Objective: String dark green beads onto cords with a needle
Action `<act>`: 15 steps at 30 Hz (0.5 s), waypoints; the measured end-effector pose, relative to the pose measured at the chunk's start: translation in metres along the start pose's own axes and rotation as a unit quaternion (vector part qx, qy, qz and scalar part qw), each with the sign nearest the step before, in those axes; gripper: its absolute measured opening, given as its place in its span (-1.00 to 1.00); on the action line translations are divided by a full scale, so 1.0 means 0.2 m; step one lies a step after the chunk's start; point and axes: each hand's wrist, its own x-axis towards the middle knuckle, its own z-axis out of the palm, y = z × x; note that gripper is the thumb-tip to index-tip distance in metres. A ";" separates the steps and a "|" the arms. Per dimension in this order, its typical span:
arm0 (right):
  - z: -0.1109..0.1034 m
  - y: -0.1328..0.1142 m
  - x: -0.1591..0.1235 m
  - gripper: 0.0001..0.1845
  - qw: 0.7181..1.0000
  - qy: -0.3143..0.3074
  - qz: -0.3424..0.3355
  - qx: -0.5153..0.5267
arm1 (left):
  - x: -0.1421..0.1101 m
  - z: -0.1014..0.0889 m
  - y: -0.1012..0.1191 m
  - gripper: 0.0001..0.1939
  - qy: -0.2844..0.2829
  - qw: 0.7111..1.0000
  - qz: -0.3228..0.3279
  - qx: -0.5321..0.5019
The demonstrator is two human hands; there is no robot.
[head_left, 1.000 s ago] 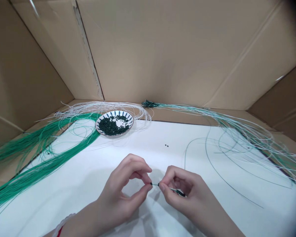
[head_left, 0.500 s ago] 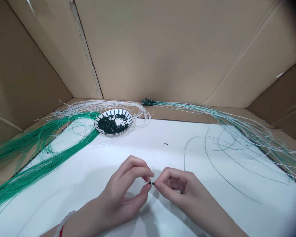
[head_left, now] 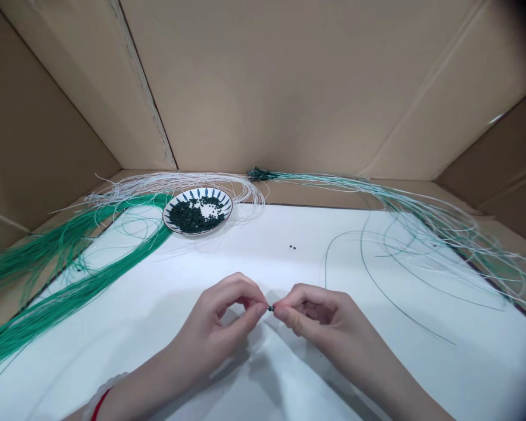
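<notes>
Beads (head_left: pixel 270 308), tiny and dark, sit between the left hand (head_left: pixel 208 324) and the right hand (head_left: pixel 339 327), over the near part of the white tabletop (head_left: pixel 254 251). Each hand pinches them from its own side, thumb against forefinger. Farther back, a blue-striped dish (head_left: pixel 196 194) holds similar beads (head_left: pixel 188 217) beside green strands (head_left: pixel 100 280); two loose beads (head_left: pixel 294 248) lie apart to its right.

This looks like a small handcraft workspace, though whether in a home or a workshop cannot be told: brown cardboard walls (head_left: pixel 272 88) fence in a white bench (head_left: pixel 245 251), where a patterned plate (head_left: pixel 197 194) of dark beads (head_left: pixel 186 218) sits beside long green strands (head_left: pixel 83 292) and white strands (head_left: pixel 175 179).
</notes>
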 end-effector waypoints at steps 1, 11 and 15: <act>0.00 0.00 0.00 -0.77 1.000 -0.001 -0.011 -0.021 | 0.00 0.00 0.00 -0.84 0.000 1.000 -0.006 0.000; -0.03 -0.04 0.00 -0.89 0.995 -0.038 -0.067 -0.062 | 0.03 -0.02 0.06 -0.81 0.005 0.997 0.017 0.081; -0.11 -0.04 0.04 -0.78 0.995 0.023 -0.100 0.014 | 0.12 -0.01 0.05 -0.85 -0.016 0.986 0.031 0.165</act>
